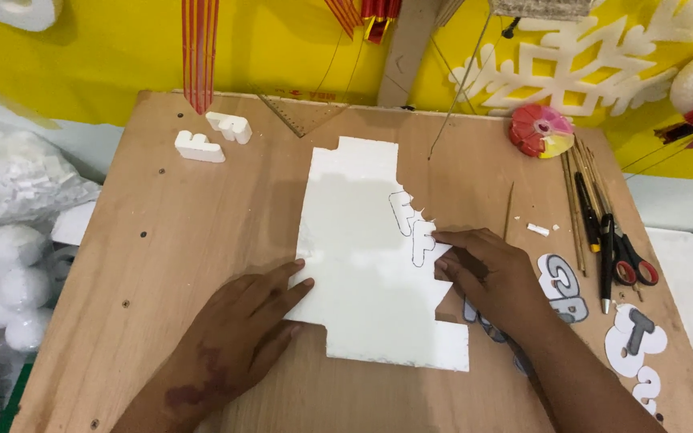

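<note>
While left hand lies flat, open, pinning foam sheet left edge | right hand fingertips press paper letter at right edge, nearer | sheet's long axis runs away from person

Two foam letters, clear set square, scissors, red-and-yellow paper flower, white foam balls

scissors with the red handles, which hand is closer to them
Right. The right hand lies just left of the scissors, on the foam sheet's right edge; the left hand presses its far left edge.
</note>
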